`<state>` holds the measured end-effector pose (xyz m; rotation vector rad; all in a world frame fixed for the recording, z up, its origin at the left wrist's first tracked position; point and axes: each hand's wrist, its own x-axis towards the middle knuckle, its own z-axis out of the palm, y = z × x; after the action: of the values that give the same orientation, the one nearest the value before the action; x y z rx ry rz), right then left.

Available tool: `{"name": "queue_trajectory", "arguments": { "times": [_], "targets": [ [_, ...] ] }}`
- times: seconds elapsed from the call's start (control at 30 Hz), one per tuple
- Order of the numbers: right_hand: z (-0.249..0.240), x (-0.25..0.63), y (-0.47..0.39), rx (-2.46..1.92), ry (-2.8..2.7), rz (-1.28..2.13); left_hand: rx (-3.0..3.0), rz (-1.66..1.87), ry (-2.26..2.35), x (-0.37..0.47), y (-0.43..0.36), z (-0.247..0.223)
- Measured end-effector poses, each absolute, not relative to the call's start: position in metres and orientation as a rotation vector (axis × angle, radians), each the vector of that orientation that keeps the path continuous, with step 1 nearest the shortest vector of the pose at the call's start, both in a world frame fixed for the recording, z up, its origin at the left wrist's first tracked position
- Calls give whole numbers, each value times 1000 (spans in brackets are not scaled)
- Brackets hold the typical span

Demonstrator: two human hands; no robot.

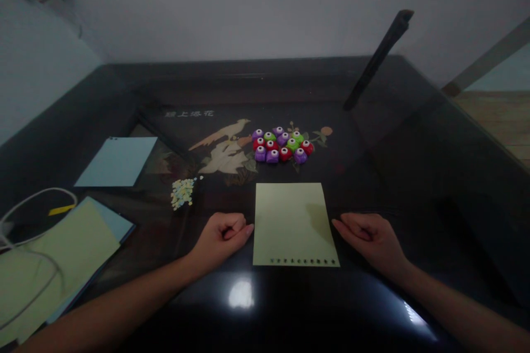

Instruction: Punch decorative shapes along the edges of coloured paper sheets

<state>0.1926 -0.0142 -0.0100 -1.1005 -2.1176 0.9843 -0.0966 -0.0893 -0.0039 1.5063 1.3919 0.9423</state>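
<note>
Grip of left hand (218, 236) and right hand (375, 236): loose fists just beside, perhaps against, the yellow sheet (290, 220).

Thirteen eyed trinkets (283, 138) (three green)

Left hand (223, 233) and right hand (370, 236) are held well apart at the same level, mirrored. Fingers (232, 220) are curled into loose fists on both, thumbs (241, 238) pointed inward toward each other. Left forearm (128, 300) is angled in from lower left, right forearm (459, 306) from lower right; both are bared, wrists (194, 260) held nearly straight.
</note>
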Motion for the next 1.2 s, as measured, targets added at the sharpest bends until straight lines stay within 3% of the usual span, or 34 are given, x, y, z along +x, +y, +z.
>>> {"name": "queue_trajectory", "arguments": {
  "times": [0.93,1.2],
  "targets": [
    [-7,195,-18,-1059,-2164,1009,1580,921,1395,-94,-92,1],
    [-8,196,-19,-1138,-2126,1044,1467,1057,1335,-95,-96,-6]
  ]
}}
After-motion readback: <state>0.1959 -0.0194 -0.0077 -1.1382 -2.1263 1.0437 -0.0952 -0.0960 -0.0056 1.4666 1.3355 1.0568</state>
